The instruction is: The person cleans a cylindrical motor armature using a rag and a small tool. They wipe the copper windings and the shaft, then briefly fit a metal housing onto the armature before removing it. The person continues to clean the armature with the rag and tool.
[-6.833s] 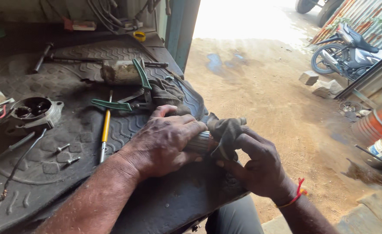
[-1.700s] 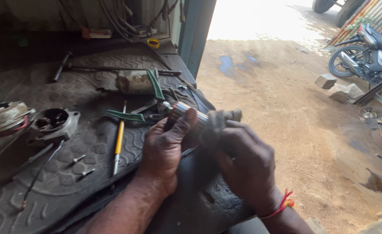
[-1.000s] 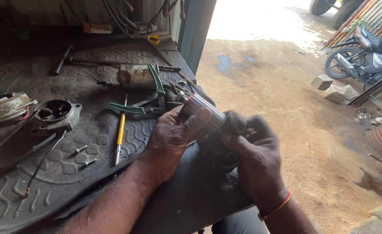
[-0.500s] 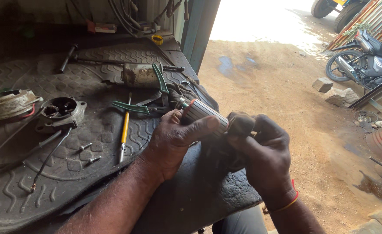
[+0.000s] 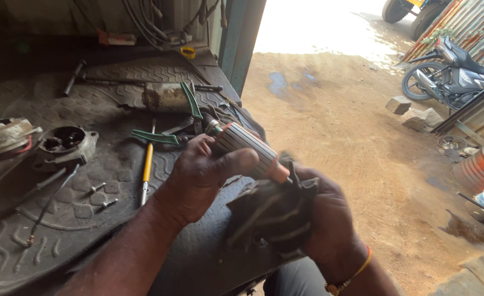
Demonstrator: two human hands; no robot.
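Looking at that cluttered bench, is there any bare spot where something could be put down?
The rubber mat is bare near its front edge, below the loose bolts, left of the left hand. It is crowded further back, around the yellow screwdriver, green pliers and round housing.

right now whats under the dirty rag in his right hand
The right hand cups the dark rag from beneath, and the copper end of the motor rotor runs into it. The palm and rotor tip are covered.

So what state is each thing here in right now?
Ribbed metal motor armature: lifted, tilted, gripped by left hand.
Dark rag: bunched in right hand, at the armature's copper end.
Yellow-handled screwdriver: lying flat.
Green-handled pliers: lying on the mat.
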